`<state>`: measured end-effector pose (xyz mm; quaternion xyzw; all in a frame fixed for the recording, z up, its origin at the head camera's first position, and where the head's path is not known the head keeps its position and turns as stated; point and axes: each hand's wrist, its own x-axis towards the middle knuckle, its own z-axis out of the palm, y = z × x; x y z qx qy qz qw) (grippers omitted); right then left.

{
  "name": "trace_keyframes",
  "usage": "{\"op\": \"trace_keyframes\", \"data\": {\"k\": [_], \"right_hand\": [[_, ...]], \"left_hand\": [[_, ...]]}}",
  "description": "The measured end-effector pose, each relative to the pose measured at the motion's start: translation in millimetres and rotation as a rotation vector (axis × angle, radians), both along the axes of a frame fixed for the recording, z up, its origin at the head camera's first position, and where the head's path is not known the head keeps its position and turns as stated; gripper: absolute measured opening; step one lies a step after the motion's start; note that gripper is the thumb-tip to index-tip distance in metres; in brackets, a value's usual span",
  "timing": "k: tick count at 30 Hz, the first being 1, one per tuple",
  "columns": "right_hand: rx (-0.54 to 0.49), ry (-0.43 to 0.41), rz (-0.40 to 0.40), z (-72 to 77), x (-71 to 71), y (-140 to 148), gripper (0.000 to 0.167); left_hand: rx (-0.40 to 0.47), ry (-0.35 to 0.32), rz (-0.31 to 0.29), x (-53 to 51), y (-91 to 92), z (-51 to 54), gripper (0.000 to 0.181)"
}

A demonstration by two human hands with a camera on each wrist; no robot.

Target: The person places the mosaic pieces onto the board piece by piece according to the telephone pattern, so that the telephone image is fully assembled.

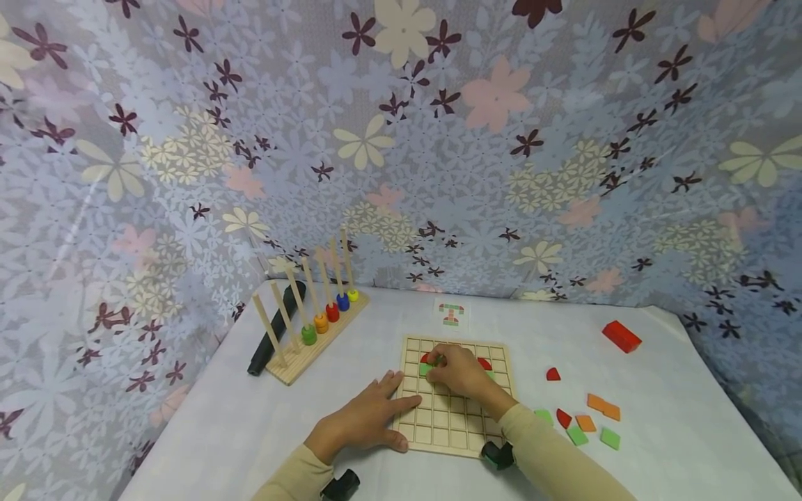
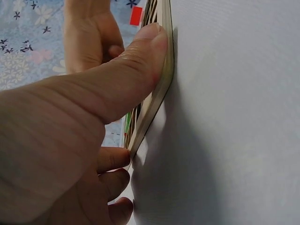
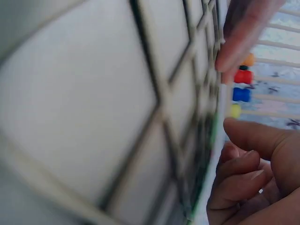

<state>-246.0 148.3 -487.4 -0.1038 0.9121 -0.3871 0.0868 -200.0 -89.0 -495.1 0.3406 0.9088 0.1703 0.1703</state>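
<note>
A wooden grid board (image 1: 441, 419) lies flat on the white table. My left hand (image 1: 366, 417) rests at its left edge, fingers spread, with the index finger reaching over the rim; in the left wrist view its thumb (image 2: 136, 61) touches the board's edge. Over the upper part of the grid, my right hand (image 1: 462, 372) pinches a small green tile (image 1: 441, 360), mostly hidden by the fingers. A red quarter-round tile (image 1: 425, 358) and a green tile (image 1: 425, 369) sit left of the fingertips. Another red tile (image 1: 484, 364) and green tile (image 1: 490, 374) lie right of the hand.
Behind the board lies a pattern card (image 1: 462, 327). A pegged wooden stand (image 1: 289, 374) with coloured beads is at the left, beside a black cylinder (image 1: 266, 348). Several loose tiles, including a green one (image 1: 610, 438), lie right of the board, with a red block (image 1: 622, 337) farther back.
</note>
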Motion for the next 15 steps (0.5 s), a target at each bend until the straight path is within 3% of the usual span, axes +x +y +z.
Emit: {"op": "trace_keyframes", "data": {"k": [5,8,15], "right_hand": [[-0.105,-0.032,0.046,22.3,21.2,36.4,0.020],[-0.181,-0.072,0.030,30.4,37.0,69.7,0.028],[-0.334,-0.245,-0.162,31.4,77.5,149.3,0.043]], "left_hand": [[0.010,-0.007,0.007,0.8,1.7,0.7,0.084],[0.009,-0.009,0.011,-0.5,1.0,0.3,0.085],[0.006,-0.045,0.033,-1.4,1.0,-1.4,0.085]]}}
